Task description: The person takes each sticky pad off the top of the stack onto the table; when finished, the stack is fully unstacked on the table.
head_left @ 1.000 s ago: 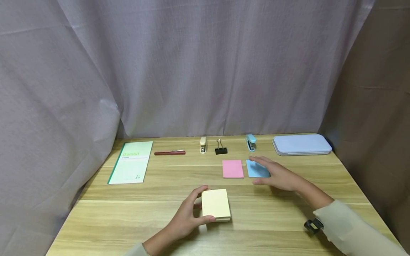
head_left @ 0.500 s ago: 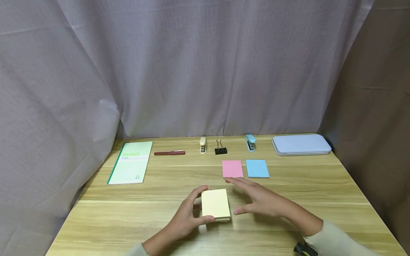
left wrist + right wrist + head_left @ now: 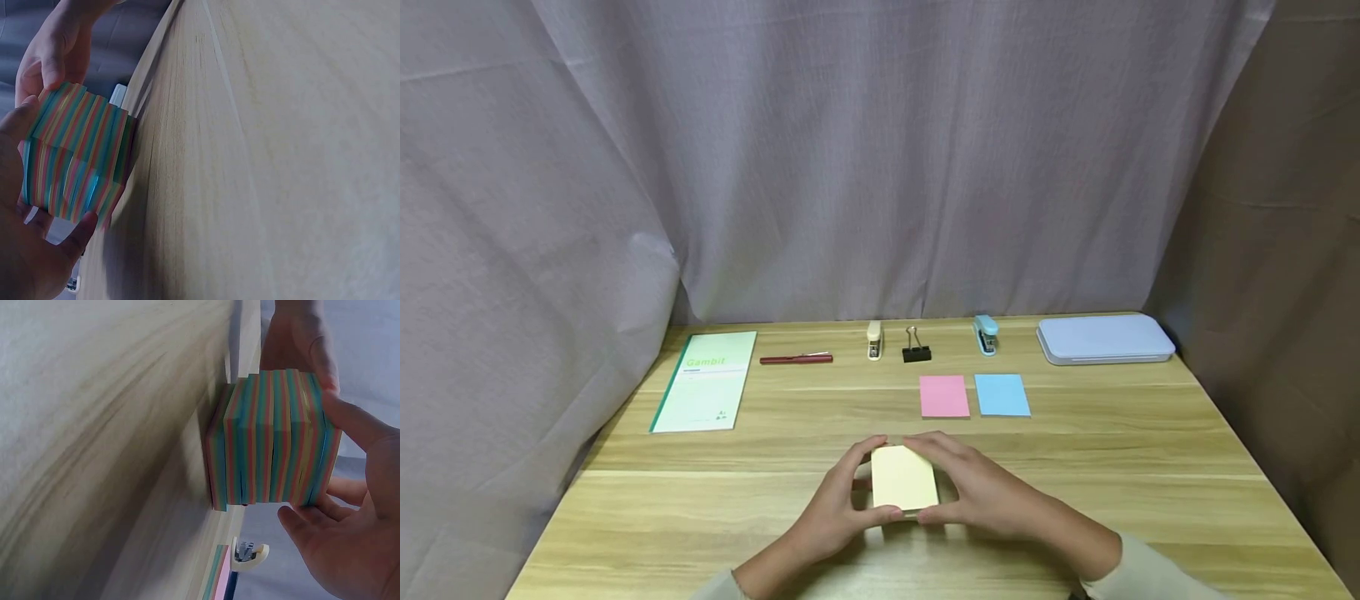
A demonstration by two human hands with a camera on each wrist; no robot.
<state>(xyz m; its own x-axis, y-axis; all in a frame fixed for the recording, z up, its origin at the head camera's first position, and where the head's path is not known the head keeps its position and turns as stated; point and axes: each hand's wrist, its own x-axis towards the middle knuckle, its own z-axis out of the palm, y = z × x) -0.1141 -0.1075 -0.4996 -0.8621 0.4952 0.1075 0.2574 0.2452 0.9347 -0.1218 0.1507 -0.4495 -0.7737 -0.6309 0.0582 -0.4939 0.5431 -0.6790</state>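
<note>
Notes (image 3: 904,477) btwn curled L hand (image 3: 832,507) & R hand (image 3: 991,493), prob. gripped.

1. Note stack (image 3: 904,477) on the surface (image 3: 1150,475), between left hand (image 3: 829,507) and right hand (image 3: 983,490).
2. Behind the stack, toward the right: left pad (image 3: 944,396), right pad (image 3: 1003,395).
3. Back row, left to right: notebook (image 3: 706,387), pen (image 3: 796,359), left stapler (image 3: 875,338), binder clip (image 3: 916,354), right stapler (image 3: 985,327), case (image 3: 1107,337).
4. Curtain (image 3: 820,167) behind the surface.

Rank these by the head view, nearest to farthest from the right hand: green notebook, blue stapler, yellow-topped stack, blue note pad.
1. Yellow-topped stack: touching the right hand, on its left.
2. Blue note pad: a little beyond the hand.
3. Blue stapler: farther back, behind that pad.
4. Green notebook: far off to the left.
</note>
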